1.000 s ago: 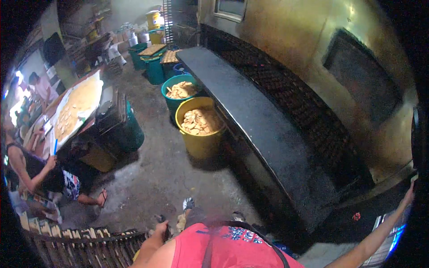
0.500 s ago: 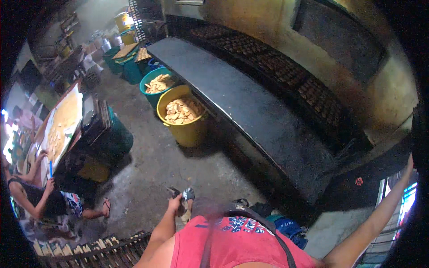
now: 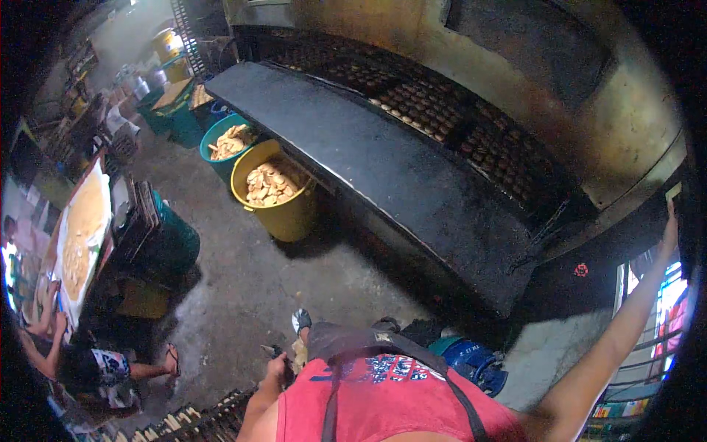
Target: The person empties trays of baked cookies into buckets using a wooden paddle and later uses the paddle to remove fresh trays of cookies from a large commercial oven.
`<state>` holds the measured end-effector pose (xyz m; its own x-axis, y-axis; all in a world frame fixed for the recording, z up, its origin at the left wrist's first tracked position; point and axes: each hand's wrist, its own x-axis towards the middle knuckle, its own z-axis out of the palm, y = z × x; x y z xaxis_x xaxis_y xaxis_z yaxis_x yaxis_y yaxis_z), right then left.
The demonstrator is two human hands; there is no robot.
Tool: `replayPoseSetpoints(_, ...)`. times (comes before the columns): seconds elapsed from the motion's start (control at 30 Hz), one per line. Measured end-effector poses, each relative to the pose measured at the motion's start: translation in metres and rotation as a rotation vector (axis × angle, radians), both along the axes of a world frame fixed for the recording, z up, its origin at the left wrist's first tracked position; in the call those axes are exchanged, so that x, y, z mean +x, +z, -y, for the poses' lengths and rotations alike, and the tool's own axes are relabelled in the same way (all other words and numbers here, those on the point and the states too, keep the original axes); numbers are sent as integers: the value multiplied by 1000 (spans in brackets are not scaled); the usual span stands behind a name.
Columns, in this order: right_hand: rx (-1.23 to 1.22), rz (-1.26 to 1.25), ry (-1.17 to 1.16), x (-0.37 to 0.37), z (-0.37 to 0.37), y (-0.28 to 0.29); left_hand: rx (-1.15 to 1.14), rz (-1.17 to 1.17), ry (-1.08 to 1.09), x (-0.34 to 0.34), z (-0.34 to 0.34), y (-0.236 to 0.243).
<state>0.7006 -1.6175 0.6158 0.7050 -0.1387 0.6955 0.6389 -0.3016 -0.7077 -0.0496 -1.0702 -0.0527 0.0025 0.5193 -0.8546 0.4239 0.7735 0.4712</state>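
Yellow bucket [image 3: 283,202] sits ahead of our closed left hand [image 3: 278,366] (clutching something pale); our right hand [image 3: 669,230], grip unclear, reaches the far wall.

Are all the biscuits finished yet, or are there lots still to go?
Done: the yellow bucket and the teal bucket already hold piles of pale rounds. In hand: the left hand grips a small tool; the right hand reaches up high. Left: rows of rounds lie on the long grill.
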Motion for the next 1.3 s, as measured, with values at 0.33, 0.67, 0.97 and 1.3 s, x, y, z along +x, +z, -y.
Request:
replayPoseSetpoints(0.33, 11, -11, -37, -24, 9, 2, 78, 118, -160, 33, -10, 52)
replayPoseSetpoints(0.67, -34, 89, 56, -63, -33, -16, 0, 270, 42, 20, -33, 29)
replayPoseSetpoints(0.97, -215, 129, -58, -48, -12, -1, 341, 88, -470, 58, -2, 159)
replayPoseSetpoints(1.3, -151, 106, 13, -67, -22, 0, 265, 259, -382, 41, -21, 88)
